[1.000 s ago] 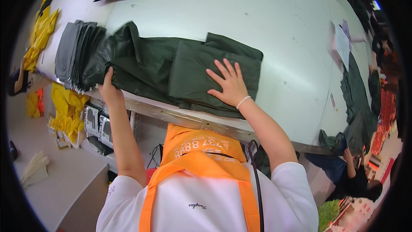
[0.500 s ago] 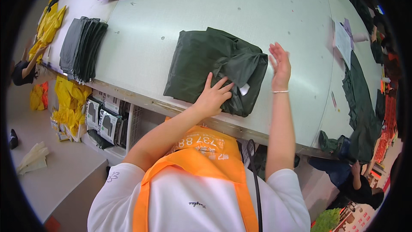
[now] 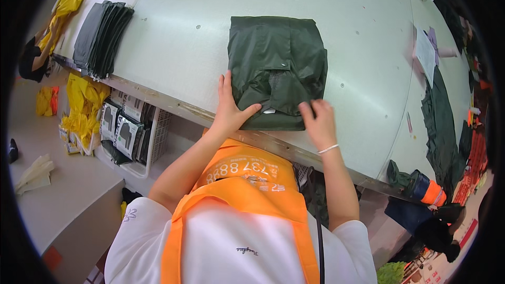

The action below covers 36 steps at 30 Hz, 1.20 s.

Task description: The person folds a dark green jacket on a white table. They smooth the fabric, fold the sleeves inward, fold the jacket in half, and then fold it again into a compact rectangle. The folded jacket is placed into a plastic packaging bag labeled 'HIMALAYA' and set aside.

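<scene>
A dark green jacket point(image 3: 263, 47), thin and shiny, lies folded into a squarish bundle at the table's near edge. Its collar opening and a small white label face me. My left hand point(image 3: 229, 109) rests at the bundle's near left side, fingers stretched along the edge and thumb spread over the cloth. At the near right corner, the bent fingers of my right hand point(image 3: 321, 123) are closed on the jacket's edge; they are slightly blurred.
A stack of folded dark garments point(image 3: 102, 39) stands on the table point(image 3: 184, 68) to the left. Below it are a white basket of packaged garments point(image 3: 129, 137) and yellow cloth point(image 3: 87, 97). Papers point(image 3: 424, 55) and a long dark green garment point(image 3: 441, 121) lie at right. Other people work at both sides.
The bundle has been turned straight, its collar end now toward me, and its surface is smoother. My right hand has come down from beside it onto its near right corner; my left hand has moved left.
</scene>
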{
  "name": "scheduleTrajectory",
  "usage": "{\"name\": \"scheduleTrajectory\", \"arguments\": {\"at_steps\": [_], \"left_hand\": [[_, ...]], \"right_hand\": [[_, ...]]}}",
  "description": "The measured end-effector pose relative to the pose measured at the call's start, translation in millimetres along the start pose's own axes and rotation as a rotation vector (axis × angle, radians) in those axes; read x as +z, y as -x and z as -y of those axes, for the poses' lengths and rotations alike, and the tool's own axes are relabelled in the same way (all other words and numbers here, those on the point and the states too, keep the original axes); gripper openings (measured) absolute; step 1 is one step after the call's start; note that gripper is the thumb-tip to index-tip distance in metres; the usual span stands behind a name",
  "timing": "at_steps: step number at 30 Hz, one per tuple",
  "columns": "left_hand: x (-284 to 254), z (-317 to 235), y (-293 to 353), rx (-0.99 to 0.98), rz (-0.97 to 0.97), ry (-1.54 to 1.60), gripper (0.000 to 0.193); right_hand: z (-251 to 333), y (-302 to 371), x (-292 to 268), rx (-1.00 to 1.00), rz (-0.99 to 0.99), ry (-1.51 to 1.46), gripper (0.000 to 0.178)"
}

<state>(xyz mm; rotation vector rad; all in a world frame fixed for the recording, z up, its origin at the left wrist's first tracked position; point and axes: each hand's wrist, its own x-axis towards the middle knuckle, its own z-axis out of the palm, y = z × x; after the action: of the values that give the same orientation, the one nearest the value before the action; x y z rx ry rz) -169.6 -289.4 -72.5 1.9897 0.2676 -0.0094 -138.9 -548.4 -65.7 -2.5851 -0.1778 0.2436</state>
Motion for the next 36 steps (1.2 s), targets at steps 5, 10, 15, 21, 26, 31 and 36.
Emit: {"name": "scheduleTrajectory", "arguments": {"at_steps": [5, 10, 15, 21, 26, 31, 36], "left_hand": [[3.2, -2.0, 4.3, -0.065, 0.041, 0.011, 0.122], [8.9, 8.4, 6.2, -0.035, 0.087, -0.069, 0.122], [7.7, 12.0, 8.0, -0.049, 0.137, -0.074, 0.122], [0.4, 18.5, 25.2, -0.036, 0.085, -0.144, 0.125], [-10.7, 43.7, 50.8, -0.268, -0.148, 0.054, 0.103], [-23.7, 37.6, 60.7, -0.395, -0.089, 0.045, 0.092], [-26.1, 33.3, 56.8, -0.431, 0.017, 0.152, 0.089]], "right_hand": [[-1.0, -49.4, 0.0, 0.27, -0.143, -0.468, 0.078], [20.8, -88.3, -3.1, 0.432, 0.081, -0.641, 0.08], [21.1, -107.4, -11.3, 0.495, 0.242, -0.861, 0.071], [1.4, -89.9, 34.7, 0.422, 0.201, -0.741, 0.069], [33.2, -44.1, 53.9, 0.13, -0.228, -0.129, 0.1], [68.1, -5.4, 28.9, -0.032, -0.114, 0.02, 0.104], [37.7, -17.4, 58.5, 0.18, 0.048, -0.483, 0.102]]}}
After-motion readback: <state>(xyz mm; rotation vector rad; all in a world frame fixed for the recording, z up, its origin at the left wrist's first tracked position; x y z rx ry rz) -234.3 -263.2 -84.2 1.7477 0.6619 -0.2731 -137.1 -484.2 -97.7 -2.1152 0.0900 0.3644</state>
